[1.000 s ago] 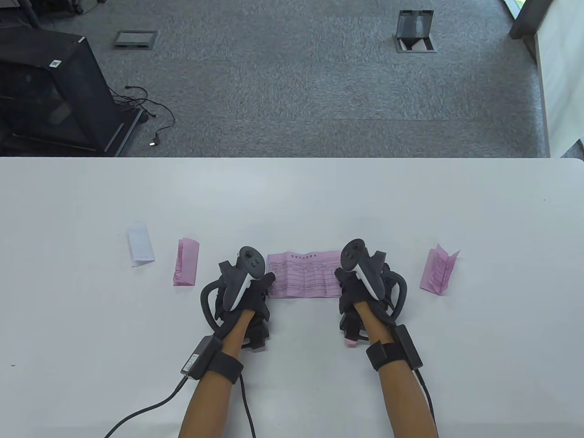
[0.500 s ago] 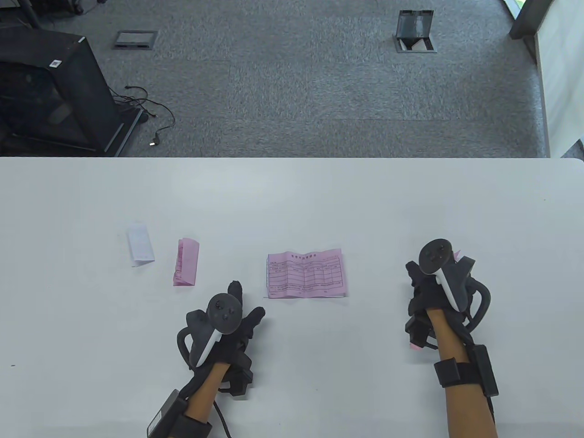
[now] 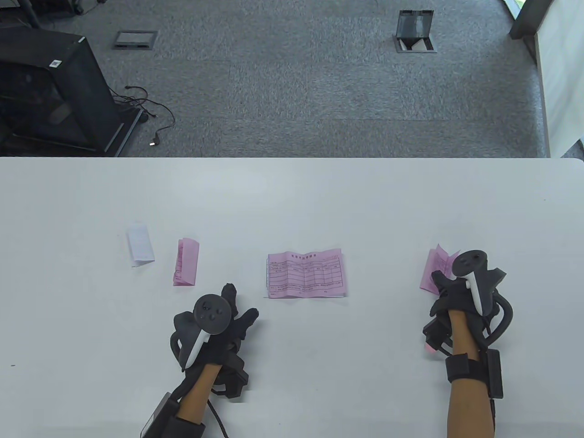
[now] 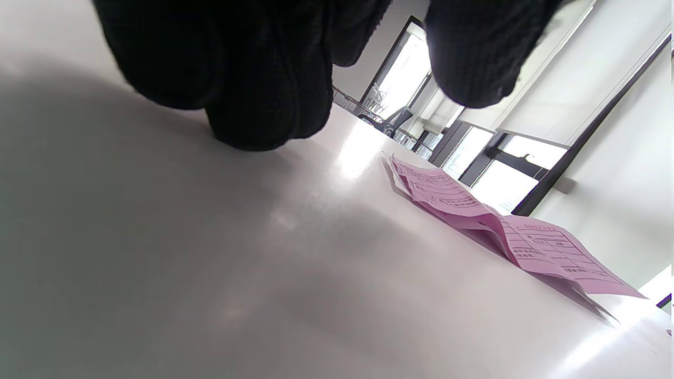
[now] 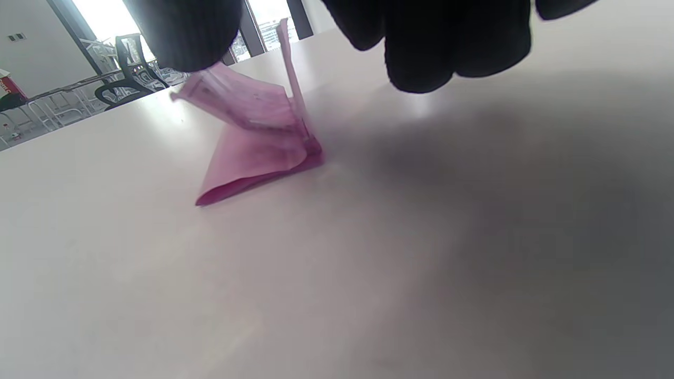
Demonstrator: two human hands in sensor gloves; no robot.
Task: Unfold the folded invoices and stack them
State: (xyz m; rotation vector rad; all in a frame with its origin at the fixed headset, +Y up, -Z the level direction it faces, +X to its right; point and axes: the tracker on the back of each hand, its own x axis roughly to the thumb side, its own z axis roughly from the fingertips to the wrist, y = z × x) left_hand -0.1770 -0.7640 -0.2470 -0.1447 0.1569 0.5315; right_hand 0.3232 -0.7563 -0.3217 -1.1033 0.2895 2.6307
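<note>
An unfolded pink invoice [image 3: 305, 273] lies flat at the table's middle; it also shows in the left wrist view [image 4: 474, 210]. My left hand [image 3: 237, 310] rests on the table below and left of it, fingers spread and holding nothing. A folded pink invoice [image 3: 434, 267] lies at the right. My right hand [image 3: 445, 285] is at its near edge. In the right wrist view this invoice [image 5: 253, 142] sits with one flap raised, between one finger at the upper left and the other fingers [image 5: 447, 47], which are wide apart. Another folded pink invoice [image 3: 186, 263] lies at the left.
A folded white paper [image 3: 140, 244] lies at the far left of the row. The white table [image 3: 292, 196] ends at a far edge, with grey carpet beyond. Glove cables trail off the near edge.
Both hands have let go of the unfolded invoice. My left hand pulled back toward the near edge. My right hand moved right to the folded pink invoice.
</note>
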